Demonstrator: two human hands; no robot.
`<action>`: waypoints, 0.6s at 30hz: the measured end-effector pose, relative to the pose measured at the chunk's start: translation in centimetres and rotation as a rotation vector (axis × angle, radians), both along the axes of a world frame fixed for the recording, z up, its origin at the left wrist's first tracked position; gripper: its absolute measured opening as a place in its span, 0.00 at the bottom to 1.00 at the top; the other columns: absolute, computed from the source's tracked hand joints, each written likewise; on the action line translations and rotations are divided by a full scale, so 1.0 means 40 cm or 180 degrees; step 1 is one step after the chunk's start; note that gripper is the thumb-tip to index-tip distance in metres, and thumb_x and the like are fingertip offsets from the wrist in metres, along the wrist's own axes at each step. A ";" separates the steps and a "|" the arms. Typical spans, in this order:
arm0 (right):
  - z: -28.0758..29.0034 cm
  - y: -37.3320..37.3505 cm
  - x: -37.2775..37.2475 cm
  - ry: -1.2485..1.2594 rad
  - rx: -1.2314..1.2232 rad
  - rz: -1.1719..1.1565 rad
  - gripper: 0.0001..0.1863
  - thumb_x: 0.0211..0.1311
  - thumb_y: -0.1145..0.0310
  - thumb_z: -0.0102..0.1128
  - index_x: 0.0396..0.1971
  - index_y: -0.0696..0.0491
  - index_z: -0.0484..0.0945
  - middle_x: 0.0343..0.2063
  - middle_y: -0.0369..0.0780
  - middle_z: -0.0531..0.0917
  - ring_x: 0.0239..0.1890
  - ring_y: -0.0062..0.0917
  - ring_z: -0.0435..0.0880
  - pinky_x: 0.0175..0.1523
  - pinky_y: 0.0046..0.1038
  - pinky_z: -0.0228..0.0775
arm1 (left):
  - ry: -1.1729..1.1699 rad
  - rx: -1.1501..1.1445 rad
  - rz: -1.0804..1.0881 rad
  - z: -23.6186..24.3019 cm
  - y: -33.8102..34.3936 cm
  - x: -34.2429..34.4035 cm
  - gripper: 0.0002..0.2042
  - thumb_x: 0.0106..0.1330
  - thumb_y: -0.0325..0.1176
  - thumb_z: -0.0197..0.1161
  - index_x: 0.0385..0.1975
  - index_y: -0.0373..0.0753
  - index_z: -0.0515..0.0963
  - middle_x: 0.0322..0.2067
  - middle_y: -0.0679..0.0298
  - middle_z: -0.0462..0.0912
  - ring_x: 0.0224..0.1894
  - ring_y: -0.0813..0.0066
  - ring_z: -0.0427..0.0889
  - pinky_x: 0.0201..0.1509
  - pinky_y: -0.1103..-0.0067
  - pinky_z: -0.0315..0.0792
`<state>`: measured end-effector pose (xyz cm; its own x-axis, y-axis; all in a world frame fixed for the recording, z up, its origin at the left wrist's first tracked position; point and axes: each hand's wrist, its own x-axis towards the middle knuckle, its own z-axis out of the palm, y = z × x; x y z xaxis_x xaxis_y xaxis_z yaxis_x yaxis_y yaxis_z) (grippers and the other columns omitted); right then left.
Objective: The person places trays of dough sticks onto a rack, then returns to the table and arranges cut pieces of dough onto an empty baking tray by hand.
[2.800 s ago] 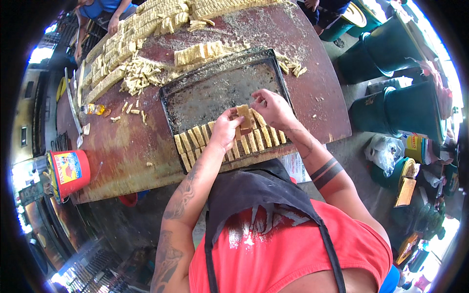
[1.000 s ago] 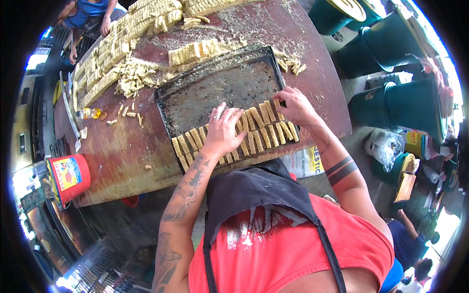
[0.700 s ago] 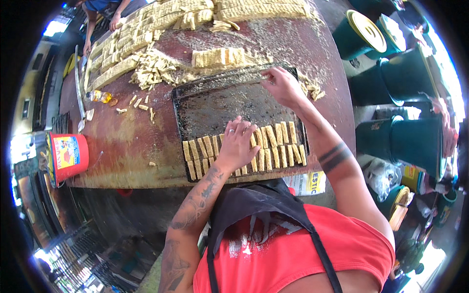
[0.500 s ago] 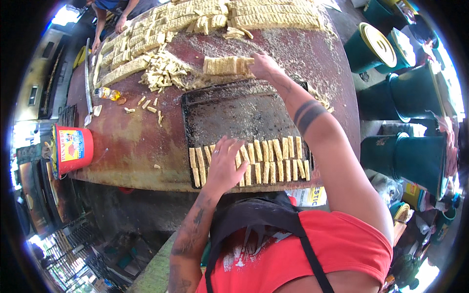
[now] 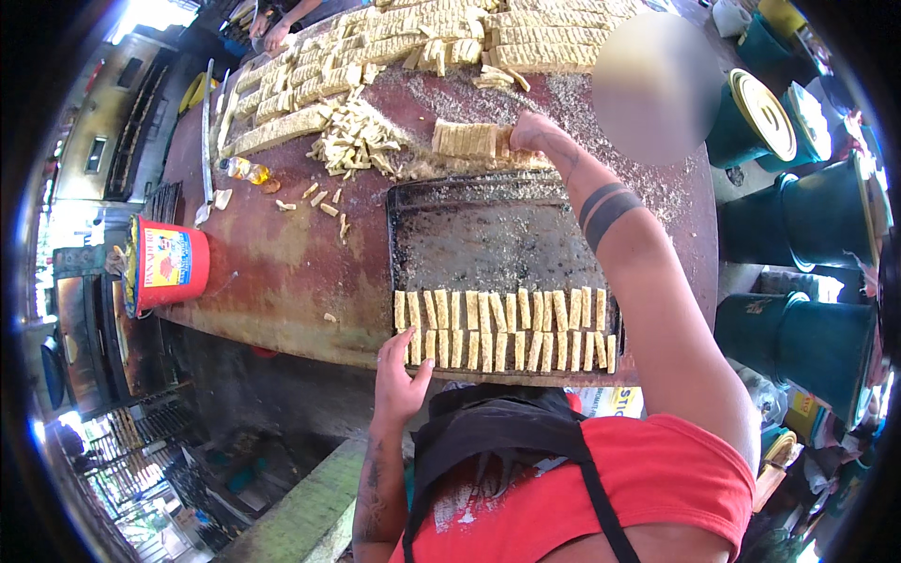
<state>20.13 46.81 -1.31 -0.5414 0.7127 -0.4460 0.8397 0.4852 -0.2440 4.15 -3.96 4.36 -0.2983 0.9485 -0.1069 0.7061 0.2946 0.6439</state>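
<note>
1. We count one dark baking tray (image 5: 488, 235) at centre, with two rows of pale dough sticks (image 5: 507, 330) along its 6 o'clock edge; each row seems to hold over a dozen, though the exact number is hard to fix.
2. Our left hand (image 5: 399, 380) rests at the tray's 7 o'clock corner, fingers loosely spread, fingertips touching the end sticks.
3. Our right hand (image 5: 530, 134) reaches to 12 o'clock, past the tray, fingers closed against a short block of cut sticks (image 5: 466, 141) on the table; we cannot tell how firm the grip is.
4. At 9 o'clock: one red bucket (image 5: 169, 267). At 3 o'clock: several green bins (image 5: 807, 225), cut off by the rim.
5. The table (image 5: 300, 263) is worn, rust-brown and crumb-dusted; long dough slabs (image 5: 394, 42) cross its 12 o'clock end, with a loose heap of offcuts (image 5: 357, 141) nearby.
</note>
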 end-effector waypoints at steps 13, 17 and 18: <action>0.121 -0.139 0.264 0.2293 -0.0252 -0.0619 0.19 0.59 0.62 0.70 0.50 0.50 0.84 0.39 0.43 0.90 0.38 0.30 0.89 0.47 0.36 0.81 | -0.0588 0.0222 -0.0743 0.060 0.375 0.157 0.32 0.70 0.31 0.69 0.73 0.36 0.67 0.67 0.51 0.76 0.71 0.57 0.75 0.72 0.62 0.71; 0.268 -0.297 0.323 0.2296 -0.1190 -0.0300 0.17 0.63 0.68 0.70 0.50 0.54 0.82 0.35 0.39 0.87 0.36 0.23 0.86 0.38 0.28 0.83 | -0.1152 0.0431 -0.0482 0.029 0.552 0.257 0.34 0.72 0.37 0.70 0.74 0.34 0.65 0.67 0.48 0.75 0.72 0.57 0.73 0.74 0.62 0.69; 0.261 -0.322 0.343 0.2352 -0.1414 -0.0217 0.17 0.64 0.69 0.71 0.52 0.53 0.82 0.37 0.39 0.87 0.35 0.23 0.86 0.37 0.28 0.83 | -0.1580 0.0499 -0.0509 -0.002 0.586 0.279 0.34 0.72 0.38 0.70 0.74 0.33 0.64 0.67 0.47 0.75 0.72 0.57 0.73 0.75 0.62 0.69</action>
